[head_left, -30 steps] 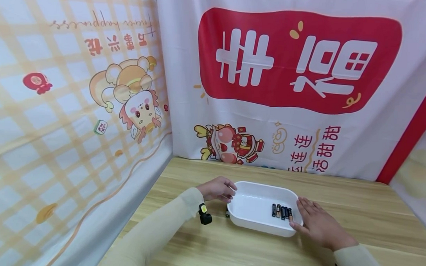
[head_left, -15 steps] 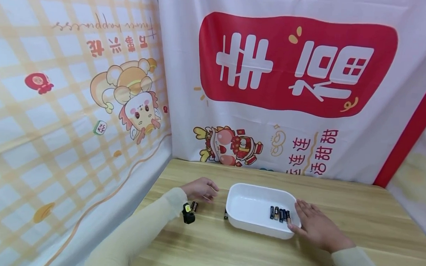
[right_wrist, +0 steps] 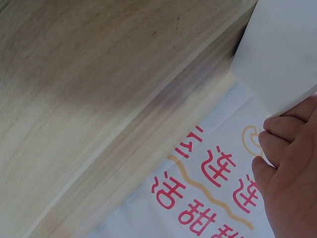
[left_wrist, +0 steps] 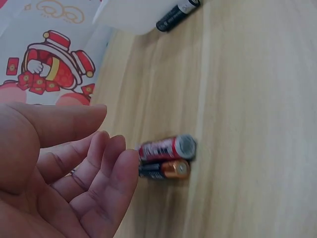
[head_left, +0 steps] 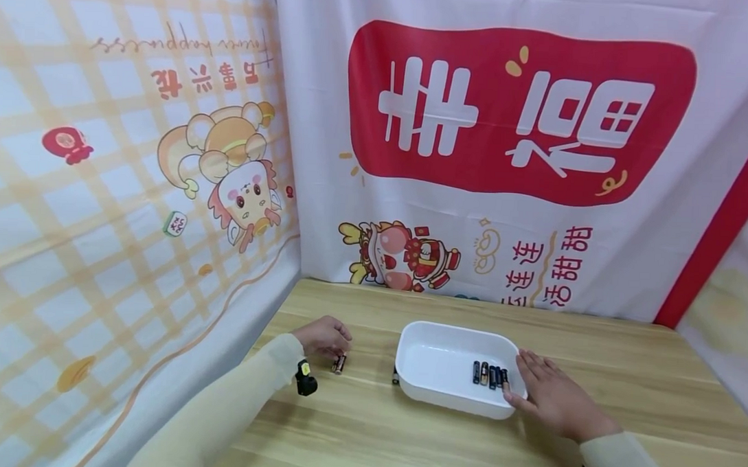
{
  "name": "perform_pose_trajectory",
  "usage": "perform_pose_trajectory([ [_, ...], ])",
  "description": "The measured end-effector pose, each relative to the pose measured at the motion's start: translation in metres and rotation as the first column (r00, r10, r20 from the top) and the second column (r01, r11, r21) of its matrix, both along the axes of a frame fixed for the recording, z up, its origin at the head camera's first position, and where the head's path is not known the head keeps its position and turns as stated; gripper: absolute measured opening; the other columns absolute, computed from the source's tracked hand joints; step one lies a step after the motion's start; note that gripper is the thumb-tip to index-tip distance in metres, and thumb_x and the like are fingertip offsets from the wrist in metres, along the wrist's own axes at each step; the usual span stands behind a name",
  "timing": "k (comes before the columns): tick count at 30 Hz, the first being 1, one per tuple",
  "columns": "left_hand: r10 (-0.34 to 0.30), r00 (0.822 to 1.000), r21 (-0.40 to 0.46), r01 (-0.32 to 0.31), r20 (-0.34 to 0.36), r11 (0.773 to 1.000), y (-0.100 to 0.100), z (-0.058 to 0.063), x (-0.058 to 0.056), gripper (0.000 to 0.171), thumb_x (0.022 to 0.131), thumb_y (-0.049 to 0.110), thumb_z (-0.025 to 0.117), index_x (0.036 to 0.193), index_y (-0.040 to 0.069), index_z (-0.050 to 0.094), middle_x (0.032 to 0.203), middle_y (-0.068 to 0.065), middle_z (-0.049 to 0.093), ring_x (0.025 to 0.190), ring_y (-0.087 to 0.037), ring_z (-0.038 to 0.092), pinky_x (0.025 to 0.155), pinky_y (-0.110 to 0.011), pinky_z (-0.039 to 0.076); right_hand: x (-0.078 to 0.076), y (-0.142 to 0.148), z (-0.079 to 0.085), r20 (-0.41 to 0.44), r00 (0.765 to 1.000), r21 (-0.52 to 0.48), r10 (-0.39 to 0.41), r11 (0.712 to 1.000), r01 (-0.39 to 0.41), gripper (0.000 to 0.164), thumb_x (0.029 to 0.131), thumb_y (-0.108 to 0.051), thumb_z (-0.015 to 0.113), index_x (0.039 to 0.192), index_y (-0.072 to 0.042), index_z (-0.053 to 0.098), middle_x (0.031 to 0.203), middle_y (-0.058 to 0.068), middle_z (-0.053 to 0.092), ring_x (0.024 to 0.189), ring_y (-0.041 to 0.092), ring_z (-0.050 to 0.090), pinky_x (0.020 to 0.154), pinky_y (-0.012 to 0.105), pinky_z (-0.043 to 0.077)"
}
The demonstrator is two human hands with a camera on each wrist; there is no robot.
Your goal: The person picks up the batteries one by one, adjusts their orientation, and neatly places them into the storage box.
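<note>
My left hand (head_left: 323, 336) hovers at the left side of the table, its fingers loosely bent and nothing between them. Right by its fingertips lie two batteries side by side, a red-and-silver battery (left_wrist: 168, 148) and a black-and-copper battery (left_wrist: 171, 169). My right hand (head_left: 556, 398) rests against the right end of a white rectangular tray (head_left: 434, 363), fingers extended along the outer wall and thumb at the near corner. Inside the tray, several batteries (head_left: 484, 373) form a row toward the right end. A black battery (left_wrist: 177, 16) lies on the table beside the tray's left end.
The wooden table (head_left: 367, 432) meets a printed cloth (head_left: 315, 156) at the back. Another printed cloth (head_left: 101, 251) hangs along the left side. A small black wrist camera (head_left: 306, 379) sits on my left sleeve.
My left hand has left the tray's left end and moved leftward to the two batteries on the table. My right hand has stayed at the tray's right end.
</note>
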State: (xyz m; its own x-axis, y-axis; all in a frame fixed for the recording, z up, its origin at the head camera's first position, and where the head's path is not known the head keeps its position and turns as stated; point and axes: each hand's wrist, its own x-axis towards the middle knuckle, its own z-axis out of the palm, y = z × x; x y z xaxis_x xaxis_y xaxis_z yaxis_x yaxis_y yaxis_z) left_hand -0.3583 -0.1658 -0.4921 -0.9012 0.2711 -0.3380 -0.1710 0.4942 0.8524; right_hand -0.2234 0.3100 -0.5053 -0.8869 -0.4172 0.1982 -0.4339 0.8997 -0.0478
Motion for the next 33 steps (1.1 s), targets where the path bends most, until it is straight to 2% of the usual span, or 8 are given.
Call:
perform_pose_trajectory([
  [5,0.004,1.000,-0.041,-0.005,-0.008,0.999,-0.012,-0.007,0.002,0.023,0.084,-0.002,0.071,0.105,-0.006,0.062,0.083,-0.013,0.066,0.065,-0.017,0.061,0.061,-0.029,0.058,0.000,0.000,-0.001,0.004,1.000,0.001,-0.002,1.000,0.002,0.084,0.097,-0.060,0.044,0.143,0.009,0.038,0.150,0.025,0.031,0.138,0.042,0.028,0.114,0.056,0.022],
  [10,0.026,1.000,-0.042,-0.027,-0.013,0.999,-0.020,-0.012,0.004,0.019,0.083,-0.005,0.069,0.101,-0.005,0.063,0.084,-0.015,0.066,0.066,-0.018,0.061,0.058,-0.029,0.057,0.000,0.000,0.000,0.000,1.000,0.002,-0.001,1.000,0.001,0.084,0.097,-0.060,0.044,0.142,0.010,0.038,0.150,0.026,0.032,0.138,0.043,0.028,0.114,0.056,0.021],
  [20,0.055,0.998,-0.076,-0.056,-0.013,0.996,-0.021,-0.025,0.010,0.016,0.078,-0.008,0.071,0.089,0.000,0.064,0.075,-0.010,0.065,0.060,-0.016,0.058,0.052,-0.028,0.054,0.001,0.000,-0.001,0.007,1.000,0.006,-0.004,1.000,0.004,0.084,0.097,-0.060,0.044,0.143,0.010,0.037,0.150,0.026,0.031,0.138,0.042,0.027,0.113,0.056,0.023],
  [27,0.024,0.998,-0.191,-0.036,-0.066,0.981,-0.013,-0.018,0.014,0.012,0.079,-0.007,0.071,0.087,0.000,0.065,0.075,-0.009,0.065,0.062,-0.018,0.061,0.054,-0.031,0.056,0.001,-0.001,-0.001,0.025,1.000,0.001,-0.012,1.000,0.012,0.085,0.097,-0.061,0.043,0.144,0.009,0.036,0.151,0.025,0.029,0.139,0.042,0.026,0.114,0.056,0.022],
  [33,-0.004,0.995,-0.287,-0.024,-0.096,0.958,-0.008,-0.011,0.016,0.010,0.079,-0.006,0.068,0.076,0.002,0.063,0.069,-0.009,0.063,0.058,-0.018,0.059,0.053,-0.032,0.057,0.000,-0.001,0.000,0.027,1.000,0.002,-0.016,1.000,0.016,0.085,0.097,-0.061,0.043,0.144,0.009,0.035,0.152,0.025,0.029,0.139,0.042,0.026,0.114,0.056,0.022],
])
